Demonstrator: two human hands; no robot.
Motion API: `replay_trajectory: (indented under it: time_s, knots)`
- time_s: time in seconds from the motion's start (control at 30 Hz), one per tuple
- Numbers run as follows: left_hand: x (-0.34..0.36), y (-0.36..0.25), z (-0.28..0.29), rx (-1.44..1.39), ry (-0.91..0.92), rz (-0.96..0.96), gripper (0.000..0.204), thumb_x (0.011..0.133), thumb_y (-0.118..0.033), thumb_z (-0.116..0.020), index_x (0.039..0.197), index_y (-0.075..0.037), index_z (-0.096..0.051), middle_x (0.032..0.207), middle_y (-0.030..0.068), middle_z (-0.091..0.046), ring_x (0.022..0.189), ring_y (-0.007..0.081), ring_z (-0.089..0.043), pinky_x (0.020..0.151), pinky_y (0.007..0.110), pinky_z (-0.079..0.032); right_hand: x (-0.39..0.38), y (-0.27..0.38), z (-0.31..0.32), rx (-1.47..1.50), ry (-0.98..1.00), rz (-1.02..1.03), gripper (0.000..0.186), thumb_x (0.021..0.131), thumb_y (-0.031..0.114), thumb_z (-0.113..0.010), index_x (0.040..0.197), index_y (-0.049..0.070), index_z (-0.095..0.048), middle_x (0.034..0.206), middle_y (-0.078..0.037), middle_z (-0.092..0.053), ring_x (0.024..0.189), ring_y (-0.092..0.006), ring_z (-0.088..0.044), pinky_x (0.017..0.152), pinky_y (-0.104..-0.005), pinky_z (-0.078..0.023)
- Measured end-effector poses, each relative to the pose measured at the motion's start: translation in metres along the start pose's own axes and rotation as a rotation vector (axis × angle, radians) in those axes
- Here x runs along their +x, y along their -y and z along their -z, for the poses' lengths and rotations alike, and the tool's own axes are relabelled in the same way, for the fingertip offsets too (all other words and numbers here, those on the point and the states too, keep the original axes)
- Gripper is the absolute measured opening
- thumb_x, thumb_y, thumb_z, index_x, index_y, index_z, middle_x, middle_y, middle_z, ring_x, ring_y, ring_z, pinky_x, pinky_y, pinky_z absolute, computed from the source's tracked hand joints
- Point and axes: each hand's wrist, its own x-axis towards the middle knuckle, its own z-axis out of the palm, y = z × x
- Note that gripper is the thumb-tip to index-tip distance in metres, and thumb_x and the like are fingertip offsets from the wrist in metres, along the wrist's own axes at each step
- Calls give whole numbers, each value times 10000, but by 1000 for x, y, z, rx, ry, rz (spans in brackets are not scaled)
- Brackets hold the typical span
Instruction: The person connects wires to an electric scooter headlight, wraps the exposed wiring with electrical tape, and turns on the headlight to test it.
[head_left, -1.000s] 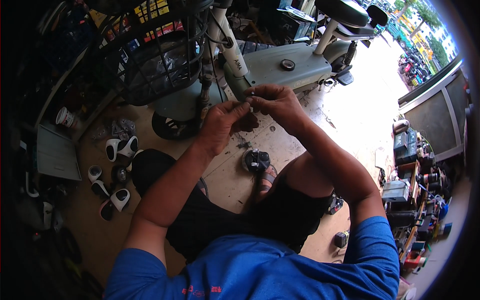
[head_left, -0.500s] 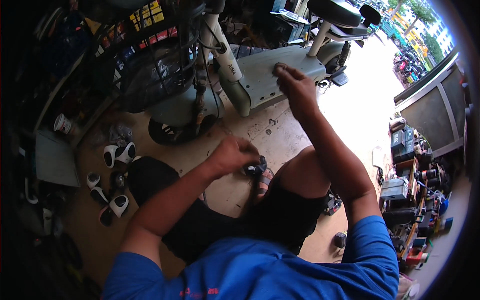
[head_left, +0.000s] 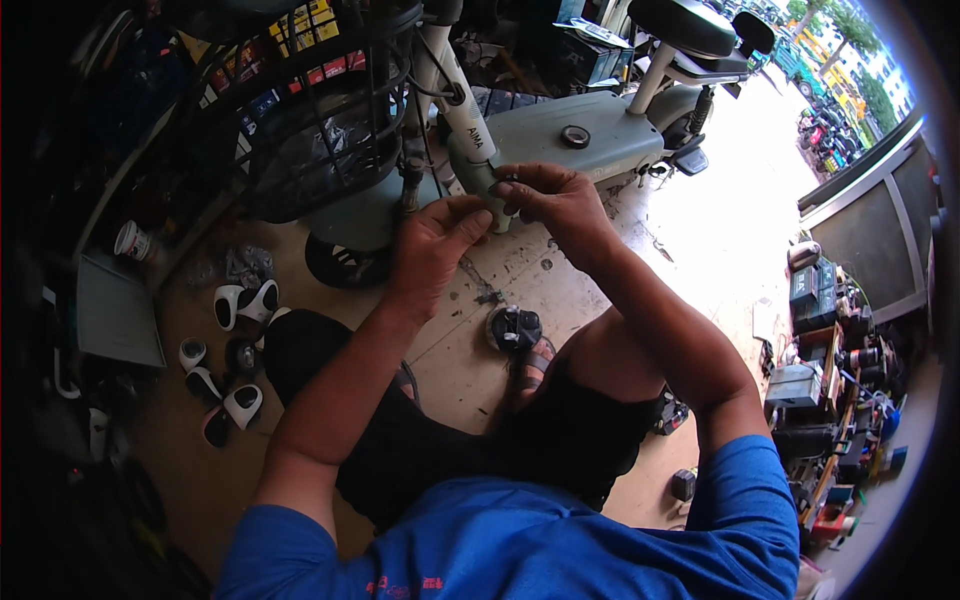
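Note:
My left hand [head_left: 432, 250] is raised at the front of a pale grey-green electric scooter [head_left: 560, 115], its thumb and forefinger closed in a pinch. Just to its right, my right hand [head_left: 562, 208] pinches something small and dark at its fingertips, too small to name. The two sets of fingertips are close together but apart, in front of the scooter's lower steering column. On the scooter's footboard lies a dark roll of tape [head_left: 575, 136]. A round black part [head_left: 515, 328] with a fitting on top rests on the floor by my foot.
White-and-black shell parts [head_left: 245, 305] are scattered on the floor at left, near a grey panel [head_left: 118, 310] and a white tub [head_left: 131, 241]. The scooter's black wire basket [head_left: 320, 150] hangs at upper left. Shelves with batteries [head_left: 812, 285] and tools line the right side.
My right hand has come from the footboard toward the left hand, uncovering the tape roll there. My left hand has risen to meet it near the steering column.

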Motion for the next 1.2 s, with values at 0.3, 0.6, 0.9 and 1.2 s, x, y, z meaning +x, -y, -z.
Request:
replay_trajectory:
  time_s: [0.3, 0.6, 0.9, 1.2]
  knots:
    - [-6, -2, -8, 68, -32, -29, 145, 997, -105, -688, 1081, 5, -732, 919, 49, -741, 832, 105, -654, 804, 259, -517, -3, 1, -12, 79, 11, -29, 282, 953, 202, -775, 1199, 65, -771, 899, 9, -730, 772, -53, -597, 678, -217, -456]
    - [-4, -4, -3, -30, -84, 5, 125, 999, -98, -675, 1067, -3, -720, 923, 67, -747, 833, 117, -668, 796, 266, -528, 1, 3, -11, 75, -6, -75, 302, 946, 219, -787, 1205, 65, -769, 900, 4, -728, 774, -56, -588, 679, -215, -447]
    - [-3, -3, 2, -123, -48, 15, 156, 1010, -125, -681, 1146, -50, -690, 948, 62, -743, 858, 159, -706, 793, 293, -553, 3, 5, -7, 132, 21, -170, 397, 946, 191, -783, 1292, 15, -698, 968, -29, -714, 786, -84, -591, 695, -234, -484]
    - [-6, -7, -7, 95, -102, -31, 159, 1024, -77, -611, 1112, 19, -703, 919, 71, -737, 801, 129, -680, 765, 282, -544, 3, 1, -7, 115, 25, -152, 322, 914, 172, -805, 1205, 42, -754, 965, -28, -752, 856, -84, -673, 719, -228, -485]
